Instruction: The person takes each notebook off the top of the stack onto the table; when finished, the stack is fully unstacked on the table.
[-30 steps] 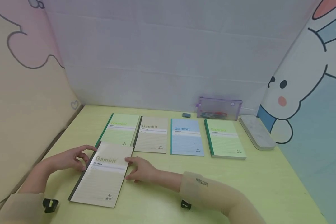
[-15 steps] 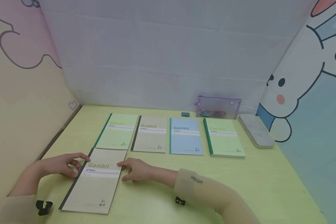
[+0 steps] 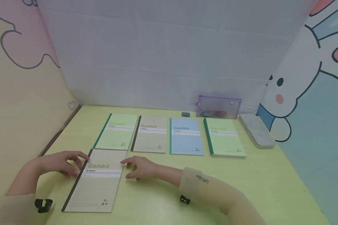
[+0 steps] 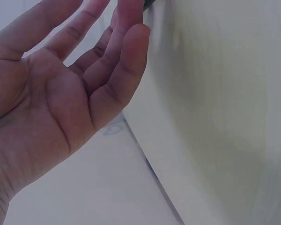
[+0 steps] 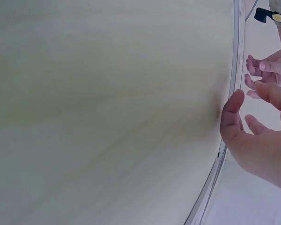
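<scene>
A beige Gambit notebook (image 3: 94,186) with a dark spine lies at the front left, its top edge right at the bottom of a green notebook (image 3: 116,134). Beside its dark spine is my left hand (image 3: 57,162), the index fingertip at the cover's edge and the other fingers loosely bent. My right hand (image 3: 142,167) reaches its index fingertip to the opposite edge, thumb apart below. Neither hand grips anything. In the left wrist view the left palm (image 4: 51,98) shows with relaxed fingers. The right wrist view has the right hand (image 5: 260,145) loosely bent beside the notebook's edge.
Along the back row lie another beige notebook (image 3: 149,137), a blue notebook (image 3: 186,139) and a thicker green stack (image 3: 225,140). Behind them are a small dark eraser-like block (image 3: 185,114) and a purple mesh pencil case (image 3: 219,106). A grey case (image 3: 256,129) lies at the right edge.
The front beige notebook has moved toward the body and left, off the green notebook it overlapped. Both hands moved with it, and their fingers have since loosened from its edges.
</scene>
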`<state>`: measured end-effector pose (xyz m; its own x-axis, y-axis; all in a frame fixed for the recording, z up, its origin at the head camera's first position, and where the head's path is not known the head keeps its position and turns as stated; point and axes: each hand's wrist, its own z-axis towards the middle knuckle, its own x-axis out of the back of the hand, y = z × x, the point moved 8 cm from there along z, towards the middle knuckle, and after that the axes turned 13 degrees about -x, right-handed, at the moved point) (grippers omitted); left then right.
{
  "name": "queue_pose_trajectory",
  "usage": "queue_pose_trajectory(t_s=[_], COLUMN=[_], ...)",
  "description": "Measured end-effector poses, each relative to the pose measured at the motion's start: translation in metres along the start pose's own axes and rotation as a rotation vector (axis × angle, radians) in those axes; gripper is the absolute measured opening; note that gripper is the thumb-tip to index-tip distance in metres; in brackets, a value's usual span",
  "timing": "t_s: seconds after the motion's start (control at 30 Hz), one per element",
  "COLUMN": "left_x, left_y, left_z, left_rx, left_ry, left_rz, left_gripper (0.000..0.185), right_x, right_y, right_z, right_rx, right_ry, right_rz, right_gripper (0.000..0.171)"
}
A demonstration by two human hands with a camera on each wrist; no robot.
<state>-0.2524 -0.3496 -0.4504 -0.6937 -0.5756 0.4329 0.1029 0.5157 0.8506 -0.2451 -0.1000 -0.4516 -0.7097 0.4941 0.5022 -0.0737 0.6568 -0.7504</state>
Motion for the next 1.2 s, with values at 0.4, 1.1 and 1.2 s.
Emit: queue_pose_trajectory(t_s=[0.4,1.1,1.2], left_x=[0.016,0.006,0.000], left_y=[0.076,0.197,0.211], left_z=[0.022,0.104,0.116], left_rx=[-0.229,-0.506,-0.541], left_ry=[0.046,0.329,0.368], left_rz=[0.240,0.453,0.426], left_gripper=[0.038,0.037,0.040], right_x=[0.056,0.194,0.213], right_y=[-0.007,0.010,0.019], right_z=[-0.031,-0.127,-0.139], right_rx=[0.136,0.328,0.313], right_ry=[0.077,0.409,0.473], right_rz=[-0.017,-0.165,-0.185], right_gripper=[0.046,0.035,0.036])
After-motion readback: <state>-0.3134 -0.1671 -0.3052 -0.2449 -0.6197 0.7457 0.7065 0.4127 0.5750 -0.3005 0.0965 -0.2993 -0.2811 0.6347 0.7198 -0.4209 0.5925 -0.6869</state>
